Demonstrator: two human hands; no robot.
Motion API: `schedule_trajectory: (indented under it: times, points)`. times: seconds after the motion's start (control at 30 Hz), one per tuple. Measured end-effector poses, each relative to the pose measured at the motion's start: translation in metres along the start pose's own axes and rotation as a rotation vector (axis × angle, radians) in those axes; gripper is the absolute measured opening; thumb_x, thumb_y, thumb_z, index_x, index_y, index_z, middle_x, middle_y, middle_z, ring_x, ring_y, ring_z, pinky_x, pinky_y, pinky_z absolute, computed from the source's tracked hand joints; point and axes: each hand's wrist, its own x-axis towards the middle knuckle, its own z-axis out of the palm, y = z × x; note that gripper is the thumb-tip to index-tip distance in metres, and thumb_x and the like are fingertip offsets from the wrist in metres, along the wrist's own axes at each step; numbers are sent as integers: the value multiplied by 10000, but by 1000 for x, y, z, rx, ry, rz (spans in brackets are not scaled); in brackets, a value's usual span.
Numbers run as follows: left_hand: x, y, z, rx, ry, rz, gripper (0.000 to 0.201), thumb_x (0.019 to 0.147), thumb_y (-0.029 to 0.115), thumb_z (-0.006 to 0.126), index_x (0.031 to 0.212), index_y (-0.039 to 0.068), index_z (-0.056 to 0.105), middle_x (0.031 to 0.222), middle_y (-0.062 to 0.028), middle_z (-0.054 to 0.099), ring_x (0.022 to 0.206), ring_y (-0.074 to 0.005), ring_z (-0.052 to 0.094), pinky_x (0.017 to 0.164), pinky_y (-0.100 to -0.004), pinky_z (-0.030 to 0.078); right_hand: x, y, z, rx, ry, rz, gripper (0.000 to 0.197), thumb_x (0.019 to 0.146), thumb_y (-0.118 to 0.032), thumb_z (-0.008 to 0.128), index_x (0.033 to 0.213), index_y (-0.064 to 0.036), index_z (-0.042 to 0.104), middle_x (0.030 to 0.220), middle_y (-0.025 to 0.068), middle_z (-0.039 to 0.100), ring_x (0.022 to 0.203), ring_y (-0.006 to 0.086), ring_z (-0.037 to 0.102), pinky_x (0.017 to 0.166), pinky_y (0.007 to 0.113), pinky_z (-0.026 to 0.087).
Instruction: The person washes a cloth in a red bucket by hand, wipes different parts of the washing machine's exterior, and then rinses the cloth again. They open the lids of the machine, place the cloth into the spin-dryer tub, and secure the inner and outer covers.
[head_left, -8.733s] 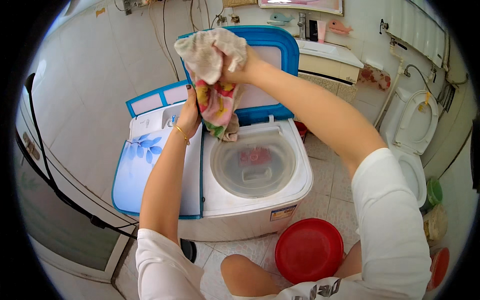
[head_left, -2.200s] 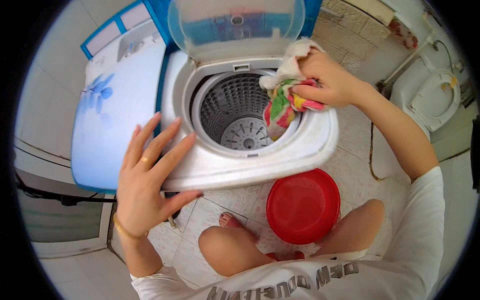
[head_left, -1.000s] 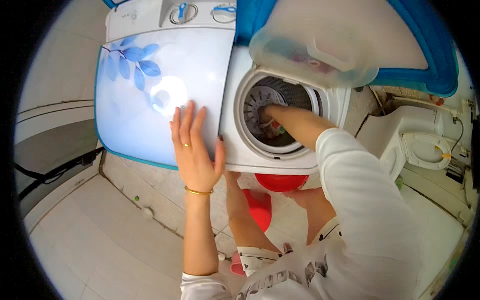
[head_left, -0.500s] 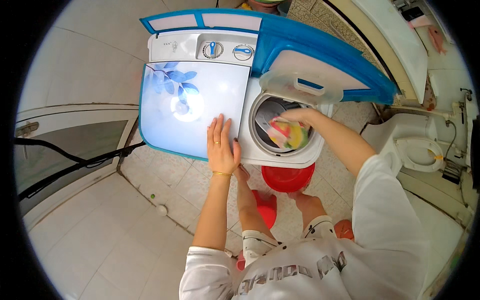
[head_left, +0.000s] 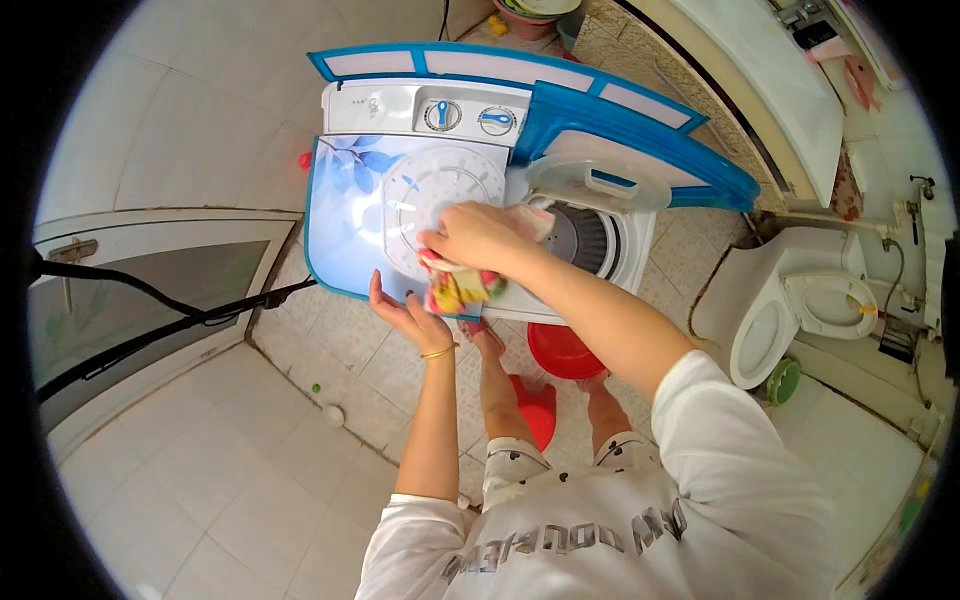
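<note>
A twin-tub washing machine (head_left: 345,235) stands in front of me. My right hand (head_left: 475,235) is closed on a crumpled cloth (head_left: 462,288) patterned in red, yellow, green and white. It hangs above the front of the flower-printed left lid. At that lid's front edge, near the cloth, my left hand (head_left: 412,322) is open with its fingers apart. Uncovered on the right is the grey slotted spin drum (head_left: 580,242), its translucent lid (head_left: 600,182) raised. A round pale ribbed shape (head_left: 425,190) shows on the left lid; whether it is an object or a reflection, I cannot tell.
Under the machine's right front sits a red basin (head_left: 568,352), with a red plastic item (head_left: 535,412) between my legs. A toilet (head_left: 770,320) stands at the right. A blue-framed outer cover (head_left: 640,150) is raised behind the machine. Dark cables (head_left: 180,325) cross at the left.
My right hand has brought the cloth out of the spin drum and leftward over the left lid. My left hand has come off the lid toward its front edge and turned. The view has shifted slightly.
</note>
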Motion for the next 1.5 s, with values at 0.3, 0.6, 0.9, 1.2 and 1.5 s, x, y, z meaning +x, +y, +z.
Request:
schedule_trajectory:
  times: [0.3, 0.6, 0.9, 1.2, 1.5]
  points:
    - [22, -3, -3, 301, -218, 242, 483, 735, -5, 433, 1216, -35, 397, 1280, -194, 364, 1205, -330, 318, 1053, -421, 184, -38, 16, -4, 700, 0, 102, 452, 781, -469, 615, 940, -47, 582, 812, 93, 619, 749, 157, 592, 662, 275, 457]
    - [30, -18, 21, 589, -531, 515, 567, 754, 80, 461, 1317, 113, 395, 1394, -147, 288, 1306, -339, 208, 1067, -505, 100, -159, 131, -5, 1146, 335, 539, 355, 831, -269, 614, 1070, -35, 497, 984, 82, 569, 884, 153, 568, 716, 266, 477]
    - [28, -26, 24, 675, -574, 584, 549, 770, 93, 430, 1318, 123, 414, 1402, -122, 314, 1308, -334, 226, 1066, -488, 134, -73, 173, 50, 416, 364, 400, 323, 863, -77, 473, 1159, -49, 348, 1035, 190, 526, 934, 261, 559, 790, 328, 445]
    - [23, -32, 15, 506, -525, 642, 498, 683, 52, 466, 1176, 93, 522, 1305, -110, 424, 1214, -296, 339, 1061, -468, 159, -50, 170, 81, 1202, 449, 567, 348, 807, -42, 450, 1152, -29, 404, 1013, 115, 521, 874, 164, 513, 793, 271, 412]
    - [18, -15, 17, 474, -658, 695, 469, 628, 130, 552, 1095, 137, 588, 1289, -119, 410, 1213, -303, 318, 1051, -511, 139, -118, 122, 45, 1438, 729, 231, 314, 684, 2, 360, 942, -4, 538, 848, 33, 521, 732, 97, 452, 691, 190, 364]
